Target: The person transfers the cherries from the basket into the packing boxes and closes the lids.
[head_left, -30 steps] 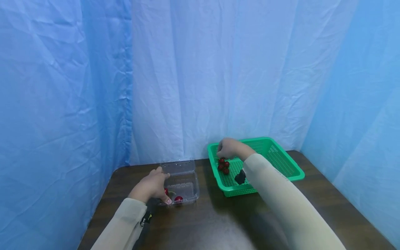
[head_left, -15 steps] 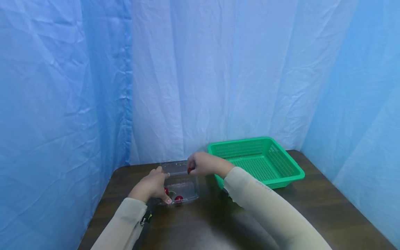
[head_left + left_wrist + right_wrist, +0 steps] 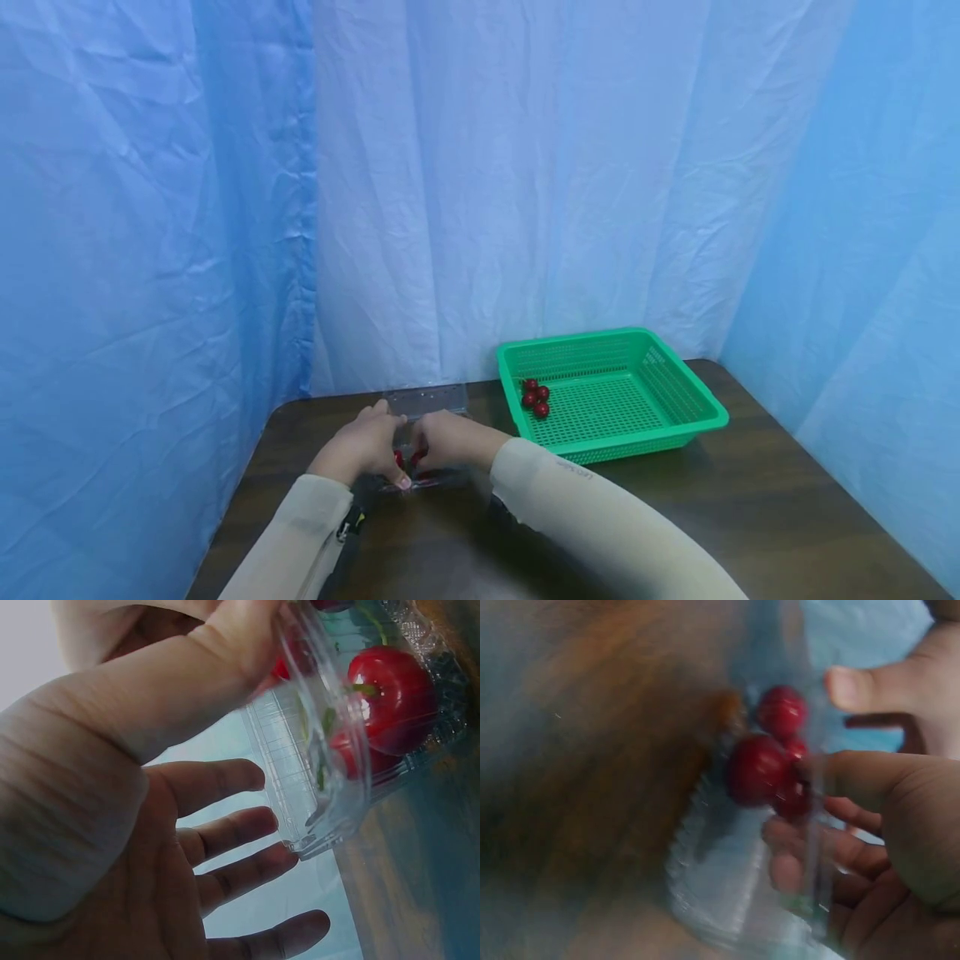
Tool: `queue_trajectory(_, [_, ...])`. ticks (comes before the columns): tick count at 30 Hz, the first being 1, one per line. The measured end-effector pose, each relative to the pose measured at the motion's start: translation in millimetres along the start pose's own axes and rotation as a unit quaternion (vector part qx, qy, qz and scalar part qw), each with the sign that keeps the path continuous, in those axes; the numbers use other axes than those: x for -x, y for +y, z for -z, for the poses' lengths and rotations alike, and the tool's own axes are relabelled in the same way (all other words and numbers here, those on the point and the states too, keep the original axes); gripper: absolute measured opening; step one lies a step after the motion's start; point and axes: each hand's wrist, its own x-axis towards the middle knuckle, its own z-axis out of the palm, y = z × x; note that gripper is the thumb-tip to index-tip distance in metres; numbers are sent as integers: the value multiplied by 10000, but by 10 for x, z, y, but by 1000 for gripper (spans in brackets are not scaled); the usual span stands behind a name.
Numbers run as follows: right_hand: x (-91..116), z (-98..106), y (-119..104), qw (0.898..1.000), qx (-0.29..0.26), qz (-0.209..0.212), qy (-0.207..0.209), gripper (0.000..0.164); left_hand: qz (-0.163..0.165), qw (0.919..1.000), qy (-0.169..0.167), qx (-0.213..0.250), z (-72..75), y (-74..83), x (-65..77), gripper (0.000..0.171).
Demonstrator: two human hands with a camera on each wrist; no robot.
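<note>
A clear plastic container [image 3: 330,817] stands on the table at the left, its lid [image 3: 431,401] laid back behind it. My left hand [image 3: 362,446] holds its left end, thumb at the front rim and fingers spread along the outside wall. Inside that container reaches my right hand [image 3: 453,439], with a red cherry [image 3: 792,799] between thumb and fingers. Other cherries, such as a large one [image 3: 394,697], lie in the container close to the fingertips. The right wrist view is blurred, and my right hand covers much of the container in the head view.
A green perforated basket [image 3: 637,437] stands to the right, with several cherries [image 3: 536,400] clustered in its left end. The dark wooden table [image 3: 787,500] extends in front and to the right. Blue and white curtains [image 3: 495,183] hang around the back and sides.
My right hand has moved from the basket leftward and down into the clear container, carrying a cherry. The left hand has stayed at the container, and the basket's cherries are again in view.
</note>
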Motion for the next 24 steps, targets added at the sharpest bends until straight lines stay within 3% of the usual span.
queue_trajectory(9, [-104,-170,-7,9997,-40,234,-41,4,23,10000,-55,46,5,-15,-25,117])
queue_trajectory(17, [-65,-83,23,9990,-117,377,-198,6,-110,9999,-21,-33,-218,-287,-330,126])
queue_trajectory(24, [42,224,136,9995,-81,274,126,8,125,9999,-114,10,-41,-59,-89,119])
